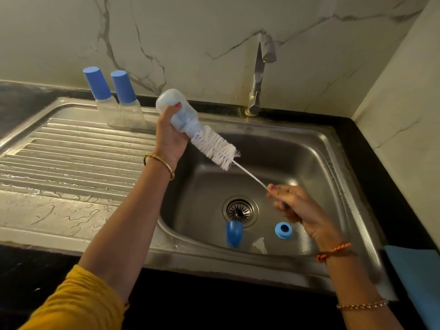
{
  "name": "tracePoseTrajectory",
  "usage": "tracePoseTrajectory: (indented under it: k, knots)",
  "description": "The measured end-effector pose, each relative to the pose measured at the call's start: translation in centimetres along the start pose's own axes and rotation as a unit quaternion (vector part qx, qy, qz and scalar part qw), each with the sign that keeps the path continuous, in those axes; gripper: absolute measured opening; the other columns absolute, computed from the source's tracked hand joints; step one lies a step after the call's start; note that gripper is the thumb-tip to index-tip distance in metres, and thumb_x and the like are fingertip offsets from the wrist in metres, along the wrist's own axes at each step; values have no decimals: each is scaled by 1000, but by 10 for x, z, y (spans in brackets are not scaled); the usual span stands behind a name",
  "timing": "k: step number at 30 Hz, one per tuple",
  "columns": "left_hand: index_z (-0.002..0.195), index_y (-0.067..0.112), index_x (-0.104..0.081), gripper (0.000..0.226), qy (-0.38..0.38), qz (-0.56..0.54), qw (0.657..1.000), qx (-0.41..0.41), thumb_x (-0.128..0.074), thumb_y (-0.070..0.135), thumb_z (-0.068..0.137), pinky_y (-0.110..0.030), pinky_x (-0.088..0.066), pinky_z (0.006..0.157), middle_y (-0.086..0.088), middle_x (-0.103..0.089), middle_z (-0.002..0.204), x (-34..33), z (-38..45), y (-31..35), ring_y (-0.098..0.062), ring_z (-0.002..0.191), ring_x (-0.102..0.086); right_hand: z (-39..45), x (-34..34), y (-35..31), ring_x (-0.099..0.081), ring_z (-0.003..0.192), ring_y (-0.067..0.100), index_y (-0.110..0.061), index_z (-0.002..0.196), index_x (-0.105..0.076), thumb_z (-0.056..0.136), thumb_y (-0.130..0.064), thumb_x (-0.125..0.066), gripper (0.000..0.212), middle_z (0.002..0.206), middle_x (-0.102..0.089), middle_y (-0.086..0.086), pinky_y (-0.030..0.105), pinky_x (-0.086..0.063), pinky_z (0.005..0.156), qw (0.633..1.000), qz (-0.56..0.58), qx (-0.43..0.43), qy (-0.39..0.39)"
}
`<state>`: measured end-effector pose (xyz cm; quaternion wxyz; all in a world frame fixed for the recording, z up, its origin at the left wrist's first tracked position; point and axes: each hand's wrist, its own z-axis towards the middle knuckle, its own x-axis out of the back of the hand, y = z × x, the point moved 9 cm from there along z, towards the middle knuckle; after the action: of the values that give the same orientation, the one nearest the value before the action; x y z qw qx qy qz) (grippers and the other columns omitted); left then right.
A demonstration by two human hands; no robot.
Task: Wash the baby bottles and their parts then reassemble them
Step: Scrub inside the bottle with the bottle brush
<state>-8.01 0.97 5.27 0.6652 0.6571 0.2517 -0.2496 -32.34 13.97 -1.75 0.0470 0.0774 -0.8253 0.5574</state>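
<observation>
Head view over a steel sink (pixel 333 148) with a ribbed draining board (pixel 71 151) filling the left of the frame. At centre, the left hand (pixel 170 134) grips an open, cloudy baby bottle (pixel 177 113), fingers and thumb curled round its body; the bottle is tilted, base toward the upper left and mouth toward the lower right, above the basin's left edge. A white bottle brush (pixel 214 146) sits with its tip inside the bottle's mouth, most of its bristles outside, and its thin twisted stem runs down to the right. The right hand (pixel 292 206), right of centre above the basin, holds the brush's handle end with fingers curled closed round it; the hand is motion-blurred, so the exact grip is unclear.

On the basin floor, in the lower centre, lie a blue cap (pixel 234 233) just below the drain strainer (pixel 240 210), a blue screw ring (pixel 283 231) to its right, and between them a pale, translucent part (pixel 260 245), probably a teat.

Two capped bottles (pixel 119 101) stand side by side at the back of the draining board, upper left. The tap (pixel 257 79) rises at upper centre-right, no water visibly running. Droplets and puddles wet the near draining board. A blue cloth (pixel 416 277) lies at the lower right edge.
</observation>
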Motion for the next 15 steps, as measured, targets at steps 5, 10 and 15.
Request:
tracePoseTrajectory:
  k: [5,10,15]
  knots:
    - [137,10,-29,95,54,-6,998,-21,-69,40,56,-26,-53,62,-8,-49,100,6,3,6,-17,88,-56,-29,39,-53,-59,63,17,-10,80,-69,83,-20,-67,11,69,-66,3,35,-51,56,871,-248,297,303]
    - [132,6,-39,123,27,-25,999,-2,-90,48,29,-34,-54,78,-14,-53,106,6,0,0,-20,89,-60,-21,27,-43,-48,48,12,-12,75,-69,89,-22,-59,21,54,-57,-1,26,-39,45,919,-171,223,275]
    - [126,8,-44,71,16,39,999,-15,-74,27,64,-27,-54,74,-10,-55,111,-3,-1,4,-21,101,-60,0,-17,30,-17,30,1,-19,56,-41,97,-31,-36,43,38,-24,-10,13,-7,34,982,92,-146,-77]
